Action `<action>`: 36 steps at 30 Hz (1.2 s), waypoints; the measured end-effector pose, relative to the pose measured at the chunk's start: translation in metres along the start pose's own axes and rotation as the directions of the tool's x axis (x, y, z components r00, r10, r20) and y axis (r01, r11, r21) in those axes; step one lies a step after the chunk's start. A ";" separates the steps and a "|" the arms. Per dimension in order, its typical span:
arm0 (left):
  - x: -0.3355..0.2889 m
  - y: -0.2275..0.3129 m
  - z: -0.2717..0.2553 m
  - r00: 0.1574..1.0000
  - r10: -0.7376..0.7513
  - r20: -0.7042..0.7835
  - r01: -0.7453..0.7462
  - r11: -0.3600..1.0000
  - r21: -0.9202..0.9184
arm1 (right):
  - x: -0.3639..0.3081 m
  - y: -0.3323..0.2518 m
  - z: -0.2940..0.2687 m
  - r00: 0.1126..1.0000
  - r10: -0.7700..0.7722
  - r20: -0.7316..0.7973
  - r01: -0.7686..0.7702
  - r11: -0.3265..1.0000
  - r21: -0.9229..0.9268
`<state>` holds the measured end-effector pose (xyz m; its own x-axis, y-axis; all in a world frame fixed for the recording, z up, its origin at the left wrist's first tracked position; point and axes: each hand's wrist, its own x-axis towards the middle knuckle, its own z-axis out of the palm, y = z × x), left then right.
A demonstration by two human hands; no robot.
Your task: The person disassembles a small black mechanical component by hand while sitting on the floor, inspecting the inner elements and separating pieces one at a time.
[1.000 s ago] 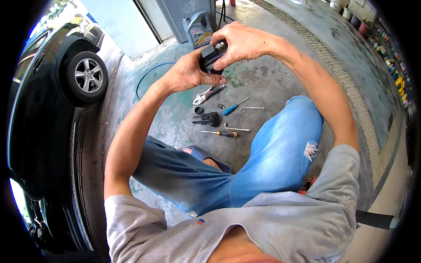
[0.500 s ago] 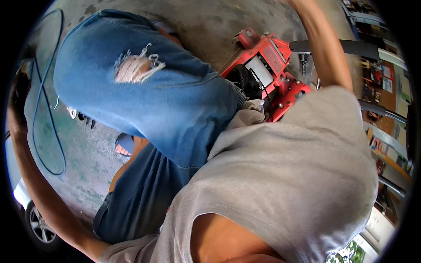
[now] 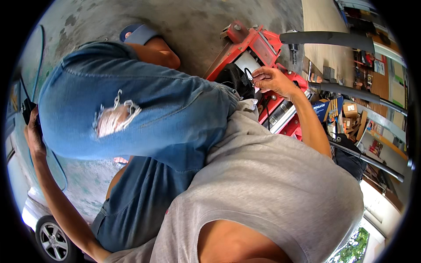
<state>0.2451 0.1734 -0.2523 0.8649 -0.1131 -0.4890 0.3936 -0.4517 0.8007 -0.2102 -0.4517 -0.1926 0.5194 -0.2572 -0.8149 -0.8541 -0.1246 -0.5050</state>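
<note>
Toward the upper right, my right hand [image 3: 274, 82] is closed in a pinch, its fingertips on a thin black cord [image 3: 248, 73]. That cord runs from a black mesh pouch [image 3: 232, 79] lying over a red floor jack [image 3: 263, 46]. A small white tag or paper shows just below the fingertips. At the far left, my left hand [image 3: 35, 131] is wrapped round a dark object [image 3: 28, 109], partly hidden by the fingers and the picture's dark rim. My knee in torn jeans [image 3: 114, 120] lies between the two hands.
A socket tool [image 3: 293, 52] stands beside the jack's black padded handle [image 3: 329, 39]. Shelves with boxes [image 3: 350, 110] and a blue carton [image 3: 322, 109] are at the right. A blue-green hose [image 3: 41, 61] and a car wheel [image 3: 53, 239] are at the left.
My right hand has come down from beyond the top edge to the cord on the jack. My left hand is a little lower. The view has shifted, and a sandalled foot shows at the top.
</note>
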 end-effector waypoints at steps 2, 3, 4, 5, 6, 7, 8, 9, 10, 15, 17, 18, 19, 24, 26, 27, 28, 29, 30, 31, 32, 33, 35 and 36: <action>-0.006 -0.006 -0.008 0.999 0.034 -0.036 -0.034 0.999 0.017 | 0.011 0.000 -0.006 0.999 -0.041 0.013 0.042 0.996 -0.079; -0.009 -0.009 -0.015 0.998 0.033 -0.059 -0.032 0.999 0.017 | 0.011 -0.001 -0.007 0.999 -0.050 0.021 0.052 0.995 -0.090; -0.011 -0.010 -0.016 0.996 0.032 -0.077 -0.031 0.999 0.013 | 0.008 -0.006 -0.006 0.999 0.015 0.032 -0.016 1.000 0.017; -0.014 -0.012 -0.018 0.995 0.031 -0.096 -0.030 0.999 0.010 | 0.005 -0.011 -0.004 0.996 0.079 0.051 -0.085 0.989 0.122; -0.018 -0.015 -0.017 0.990 0.039 -0.139 -0.038 0.999 0.005 | 0.003 -0.015 0.001 0.997 0.064 0.036 -0.067 0.991 0.113; -0.026 -0.015 -0.020 0.987 0.039 -0.153 -0.040 0.999 0.001 | 0.006 -0.016 0.002 0.998 0.054 0.042 -0.058 0.993 0.104; -0.033 -0.016 -0.023 0.986 0.034 -0.161 -0.032 0.999 0.015 | 0.008 -0.015 0.004 0.998 0.051 0.035 -0.054 0.994 0.098; -0.041 -0.016 -0.025 0.985 0.030 -0.168 -0.025 0.999 0.029 | 0.009 -0.016 0.004 0.998 0.049 0.027 -0.051 0.994 0.094; -0.047 -0.016 -0.025 0.983 0.033 -0.179 -0.028 0.999 0.026 | 0.008 -0.017 0.004 0.999 0.039 0.031 -0.042 0.995 0.088; -0.051 -0.022 -0.022 0.991 0.016 -0.135 0.032 0.938 0.345 | 0.009 -0.019 0.008 0.999 0.017 0.051 -0.027 0.980 0.197; -0.049 -0.021 -0.017 0.990 0.032 -0.135 0.016 0.939 0.345 | 0.011 -0.012 0.007 0.999 0.018 0.037 -0.024 0.984 0.177; -0.058 -0.016 -0.018 0.987 0.047 -0.154 0.010 0.937 0.350 | 0.017 -0.014 0.006 0.999 0.007 0.041 -0.013 0.988 0.155; -0.062 -0.012 -0.013 0.986 0.045 -0.163 0.014 0.938 0.346 | 0.016 -0.016 0.007 0.999 0.002 0.046 -0.009 0.989 0.148; -0.053 -0.001 -0.003 0.984 0.148 -0.097 -0.106 0.931 0.350 | 0.009 -0.015 0.005 1.000 -0.001 0.022 -0.002 0.994 0.114; -0.053 0.007 0.000 0.983 0.171 -0.061 -0.142 0.934 0.327 | 0.004 -0.016 0.004 1.000 -0.008 0.025 0.005 0.994 0.113; -0.052 0.010 0.005 0.984 0.170 -0.057 -0.142 0.934 0.328 | -0.001 -0.016 0.004 1.000 -0.018 -0.007 0.019 0.991 0.134; -0.049 0.013 0.011 0.983 0.164 -0.076 -0.123 0.915 0.384 | -0.006 -0.014 0.004 0.999 -0.027 -0.041 0.033 0.987 0.157; -0.045 0.017 0.018 0.983 0.161 -0.094 -0.104 0.893 0.438 | -0.009 -0.009 0.003 0.999 -0.021 -0.044 0.028 0.987 0.161; -0.047 0.020 0.010 0.984 0.136 -0.116 -0.062 0.869 0.490 | -0.009 -0.006 -0.001 0.992 -0.069 -0.109 0.094 0.966 0.241; -0.039 0.025 0.015 0.985 0.138 -0.106 -0.068 0.867 0.494 | -0.012 0.002 -0.005 0.976 -0.090 -0.198 0.152 0.934 0.323; -0.032 0.029 0.020 0.990 0.119 -0.071 -0.067 0.858 0.510 | -0.014 0.004 -0.010 0.974 -0.131 -0.184 0.197 0.891 0.409; -0.028 0.032 0.024 0.994 0.100 -0.037 -0.066 0.849 0.525 | -0.015 0.011 -0.010 0.974 -0.125 -0.189 0.195 0.888 0.416; -0.023 0.035 0.033 0.984 0.175 0.025 -0.164 0.848 0.504 | -0.017 0.018 -0.001 0.986 -0.098 -0.135 0.116 0.984 0.137; -0.020 0.037 0.040 0.975 0.220 0.018 -0.196 0.829 0.523 | -0.012 0.030 0.006 0.992 -0.098 -0.077 0.110 0.980 0.168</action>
<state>0.2300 0.1236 -0.2271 0.9246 -0.2255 -0.3071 -0.0067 -0.8155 0.5787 -0.2415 -0.4466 -0.1994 0.5968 -0.3163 -0.7374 -0.7750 0.0107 -0.6319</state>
